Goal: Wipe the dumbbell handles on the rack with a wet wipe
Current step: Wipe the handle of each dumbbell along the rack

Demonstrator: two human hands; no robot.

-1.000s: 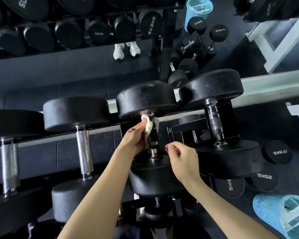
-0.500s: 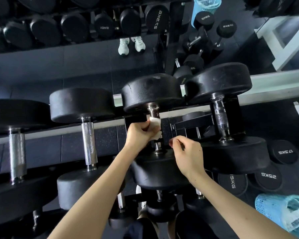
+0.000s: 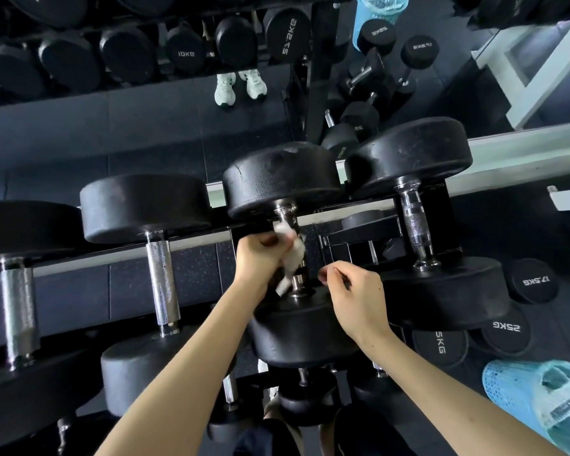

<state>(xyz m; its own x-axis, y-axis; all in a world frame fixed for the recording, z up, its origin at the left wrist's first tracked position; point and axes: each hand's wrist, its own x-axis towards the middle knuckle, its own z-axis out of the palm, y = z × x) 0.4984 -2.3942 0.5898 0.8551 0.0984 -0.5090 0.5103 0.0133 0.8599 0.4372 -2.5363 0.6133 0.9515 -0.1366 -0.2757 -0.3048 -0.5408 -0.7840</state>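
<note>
Grip first: the left hand [image 3: 260, 258] is curled round the wet wipe [image 3: 292, 255], which is folded against the handle [image 3: 285, 212] of the middle dumbbell [image 3: 280, 179] on the rack rail [image 3: 96, 255]. The right hand [image 3: 352, 297] hovers just beside the near end of that handle, over the near head [image 3: 303, 334]; its fingers are loosely curled, with nothing visible in them.

The handle's long axis runs straight away from the person, from the near head up to the far one, tilted a little rightward at the top. The left hand comes at it from the left side and is the nearer of the two, already on the metal. Any wiping stroke therefore has to travel along that axis, and it looks short: the two heads close it off at both ends, with bare collar showing above the wipe and a little below it.

Sideways room is uneven. To the right, the next dumbbell's heads [image 3: 408, 153] sit close against the middle one, and its handle [image 3: 415, 225] lies near the right hand. To the left there is an open gap before the neighbouring handle [image 3: 160, 278], and a further handle [image 3: 19, 307] stands well apart beyond it. A blue basket [image 3: 540, 406] sits low at the right.
</note>
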